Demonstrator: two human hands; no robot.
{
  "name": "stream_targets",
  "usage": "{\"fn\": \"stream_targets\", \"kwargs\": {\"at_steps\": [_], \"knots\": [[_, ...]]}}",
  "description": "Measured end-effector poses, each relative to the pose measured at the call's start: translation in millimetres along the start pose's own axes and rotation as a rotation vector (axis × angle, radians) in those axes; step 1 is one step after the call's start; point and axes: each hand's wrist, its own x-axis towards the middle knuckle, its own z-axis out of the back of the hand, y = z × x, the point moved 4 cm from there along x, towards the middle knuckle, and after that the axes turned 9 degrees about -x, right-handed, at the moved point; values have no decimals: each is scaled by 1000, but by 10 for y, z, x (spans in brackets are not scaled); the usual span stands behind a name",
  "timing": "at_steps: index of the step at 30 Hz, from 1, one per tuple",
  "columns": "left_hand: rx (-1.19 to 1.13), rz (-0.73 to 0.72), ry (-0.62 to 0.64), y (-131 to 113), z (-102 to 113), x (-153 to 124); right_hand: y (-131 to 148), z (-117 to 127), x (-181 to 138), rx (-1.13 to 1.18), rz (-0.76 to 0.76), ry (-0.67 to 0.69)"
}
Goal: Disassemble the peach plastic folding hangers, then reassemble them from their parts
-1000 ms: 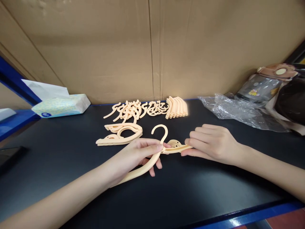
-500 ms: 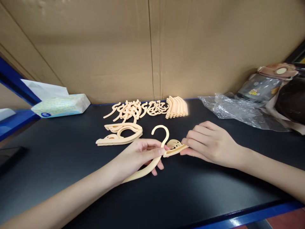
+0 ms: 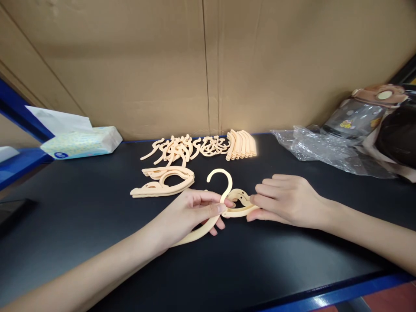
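Note:
Between my two hands is a cream plastic clothes hanger (image 3: 229,180), its hook pointing up and away from me. My left hand (image 3: 195,210) is closed on its middle, thumb pressed at the joint just under the hook. One curved arm runs down-left beneath my left hand. On the other side, my right hand (image 3: 282,201) pinches the end of the right arm (image 3: 238,212), which has an inner curved piece with small holes. My right fingers hide that arm's outer end. Folded cream hangers (image 3: 165,190) lie stacked just beyond my left hand.
At the back of the black table (image 3: 211,277) lie loose hook pieces (image 3: 178,147), curved pieces (image 3: 212,147) and a row of arm pieces (image 3: 241,145). A tissue pack (image 3: 87,143) sits far left. Crumpled clear plastic (image 3: 312,145) and a clear bottle (image 3: 354,119) are at right.
The hanger's right arm has swung slightly downward, and its inner curved piece shows more. My right hand has tilted a little with it; my left hand keeps its hold.

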Motion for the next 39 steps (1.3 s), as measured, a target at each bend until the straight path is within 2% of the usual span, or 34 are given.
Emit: {"fn": "stream_targets", "kwargs": {"at_steps": [7, 14, 20, 24, 39], "knots": [[-9, 42, -20, -3, -31, -17, 19, -13, -13, 30, -51, -1], [101, -21, 32, 17, -40, -25, 35, -2, -2, 28, -99, 4], [114, 18, 51, 56, -41, -10, 26, -20, -11, 92, -140, 48], [155, -8, 45, 36, -59, -14, 15, -27, -12, 111, -170, 49], [168, -13, 68, 26, -74, -17, -6, -63, -13, 147, -177, 95]]}}
